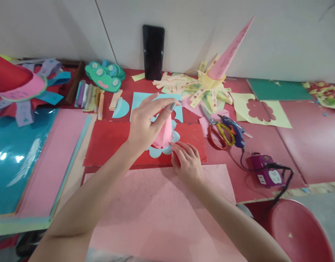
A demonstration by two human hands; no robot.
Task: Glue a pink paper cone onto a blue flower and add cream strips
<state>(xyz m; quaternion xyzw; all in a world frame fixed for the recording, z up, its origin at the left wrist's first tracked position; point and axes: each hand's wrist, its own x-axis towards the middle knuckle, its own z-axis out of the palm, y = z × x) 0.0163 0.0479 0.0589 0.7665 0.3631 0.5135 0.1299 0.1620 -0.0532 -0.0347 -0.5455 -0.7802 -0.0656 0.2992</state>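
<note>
A pink paper cone point(165, 135) stands on a light blue scalloped paper piece point(155, 153), which lies on a red board point(110, 142). My left hand point(148, 122) arches over the cone, thumb and forefinger closed at its upper end. The tip itself is hidden behind those fingers. Low on the right side, my right hand point(187, 160) has its fingers curled and its thumb and forefinger at the edge of the scalloped paper. Behind the left hand lies a light blue sheet point(137, 103) with a cut-out.
Scissors point(220, 134) and a blue glue gun point(234, 129) lie to the right, its cord running to a purple power box point(267, 171). A black phone point(153, 52) leans on the wall. A finished pink cone hat point(230, 54) stands behind. Markers point(84, 94) sit left.
</note>
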